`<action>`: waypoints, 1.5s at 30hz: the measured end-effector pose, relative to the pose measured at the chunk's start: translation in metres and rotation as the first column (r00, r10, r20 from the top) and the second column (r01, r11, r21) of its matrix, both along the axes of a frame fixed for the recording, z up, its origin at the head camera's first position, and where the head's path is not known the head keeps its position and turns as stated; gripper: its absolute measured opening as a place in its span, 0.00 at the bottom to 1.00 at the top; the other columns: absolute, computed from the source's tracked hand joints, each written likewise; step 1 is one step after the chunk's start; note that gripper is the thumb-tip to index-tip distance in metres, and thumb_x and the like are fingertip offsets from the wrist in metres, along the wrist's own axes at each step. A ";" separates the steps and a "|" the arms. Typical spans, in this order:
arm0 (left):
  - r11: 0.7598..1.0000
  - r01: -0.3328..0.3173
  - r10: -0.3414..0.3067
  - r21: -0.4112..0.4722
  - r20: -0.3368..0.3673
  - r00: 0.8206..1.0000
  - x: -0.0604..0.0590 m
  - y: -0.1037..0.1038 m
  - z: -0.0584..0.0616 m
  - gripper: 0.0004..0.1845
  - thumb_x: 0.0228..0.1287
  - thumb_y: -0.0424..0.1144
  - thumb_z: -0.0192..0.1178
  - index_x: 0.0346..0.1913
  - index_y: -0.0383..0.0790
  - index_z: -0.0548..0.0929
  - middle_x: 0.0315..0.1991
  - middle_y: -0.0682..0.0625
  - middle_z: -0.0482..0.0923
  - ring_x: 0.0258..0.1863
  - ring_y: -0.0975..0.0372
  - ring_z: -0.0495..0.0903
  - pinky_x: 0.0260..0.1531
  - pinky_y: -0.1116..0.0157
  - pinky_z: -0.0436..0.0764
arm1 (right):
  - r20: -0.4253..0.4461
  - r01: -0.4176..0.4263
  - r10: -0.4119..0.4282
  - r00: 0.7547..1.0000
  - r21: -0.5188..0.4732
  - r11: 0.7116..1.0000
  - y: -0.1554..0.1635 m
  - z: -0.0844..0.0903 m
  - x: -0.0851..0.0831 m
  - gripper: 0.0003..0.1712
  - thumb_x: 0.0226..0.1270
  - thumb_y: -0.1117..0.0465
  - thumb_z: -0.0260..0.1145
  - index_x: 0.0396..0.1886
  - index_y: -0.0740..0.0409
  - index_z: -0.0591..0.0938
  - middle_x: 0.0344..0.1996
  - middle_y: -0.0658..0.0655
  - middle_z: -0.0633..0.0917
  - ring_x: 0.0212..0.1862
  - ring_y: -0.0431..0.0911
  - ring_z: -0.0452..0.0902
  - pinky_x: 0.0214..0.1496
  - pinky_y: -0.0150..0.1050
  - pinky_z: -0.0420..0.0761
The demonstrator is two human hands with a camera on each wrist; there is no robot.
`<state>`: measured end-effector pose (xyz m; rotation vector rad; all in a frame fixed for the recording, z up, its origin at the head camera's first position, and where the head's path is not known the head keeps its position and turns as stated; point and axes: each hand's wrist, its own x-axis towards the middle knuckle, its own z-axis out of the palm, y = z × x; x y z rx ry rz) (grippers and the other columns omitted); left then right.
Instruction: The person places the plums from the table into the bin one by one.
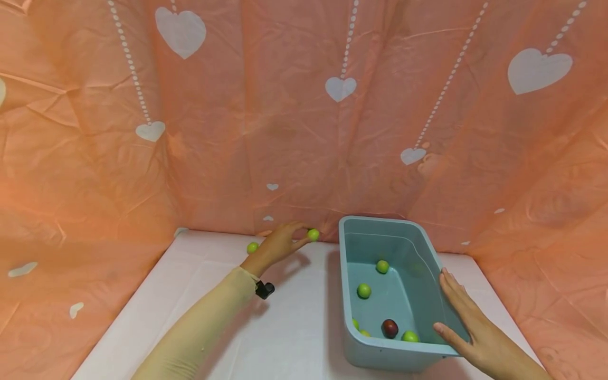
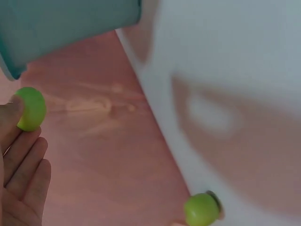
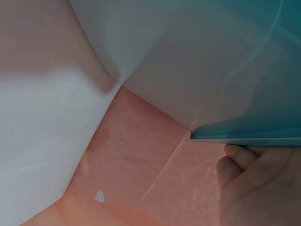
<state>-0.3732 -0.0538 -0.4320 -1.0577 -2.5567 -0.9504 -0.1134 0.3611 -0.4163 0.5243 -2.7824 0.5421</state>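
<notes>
My left hand [image 1: 280, 240] is raised over the back of the white table and pinches a small round green fruit [image 1: 313, 235] between thumb and fingertips. In the left wrist view, the same green fruit [image 2: 31, 109] shows at the fingertips. Another green fruit [image 1: 252, 247] lies by the table's back edge, beside the left wrist. To the right stands a grey-blue plastic bin [image 1: 389, 347] holding several green fruits [image 1: 364, 291] and one dark red fruit [image 1: 390, 329]. My right hand [image 1: 480, 332] rests with extended fingers at the bin's right rim, its thumb over the near corner.
Orange-pink cloth [image 1: 294, 142] with white hearts hangs behind and along both sides of the white tabletop [image 1: 285, 327]. A black wrist camera [image 1: 264, 289] sits on the left wrist. The bin's raised walls stand between the hands.
</notes>
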 end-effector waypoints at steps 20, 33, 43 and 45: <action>0.994 0.070 -0.070 0.087 -0.001 0.998 0.013 0.030 0.032 0.21 0.72 0.42 0.73 0.65 0.43 0.86 0.62 0.49 0.86 0.66 0.53 0.81 0.69 0.52 0.79 | 0.005 0.003 -0.003 1.000 -0.013 1.000 0.000 0.000 0.000 0.58 0.75 0.54 0.72 0.91 0.50 0.46 0.89 0.55 0.46 0.81 0.22 0.26 0.70 0.12 0.33; 0.970 0.203 -0.197 0.134 -0.053 0.979 0.028 0.061 0.043 0.22 0.71 0.38 0.74 0.65 0.38 0.85 0.62 0.45 0.86 0.62 0.50 0.84 0.64 0.52 0.82 | 0.022 0.003 -0.003 1.000 -0.026 1.000 0.000 0.000 -0.001 0.57 0.76 0.54 0.71 0.91 0.49 0.45 0.89 0.55 0.45 0.81 0.23 0.27 0.70 0.12 0.33; 0.969 0.229 -0.226 0.089 -0.040 0.973 0.039 0.086 0.045 0.23 0.73 0.40 0.73 0.67 0.40 0.85 0.61 0.49 0.86 0.32 0.59 0.80 0.34 0.70 0.79 | 0.021 0.003 -0.002 1.000 -0.026 1.000 -0.001 0.000 0.000 0.57 0.76 0.54 0.71 0.91 0.49 0.45 0.89 0.56 0.46 0.81 0.22 0.26 0.69 0.12 0.33; 0.966 0.244 -0.242 0.083 -0.033 0.970 0.041 0.091 0.046 0.22 0.73 0.40 0.72 0.67 0.40 0.85 0.62 0.49 0.86 0.37 0.59 0.84 0.37 0.71 0.81 | 0.029 0.003 -0.002 1.000 -0.025 1.000 -0.001 0.000 0.000 0.57 0.76 0.54 0.71 0.91 0.49 0.44 0.89 0.55 0.45 0.80 0.21 0.26 0.68 0.11 0.33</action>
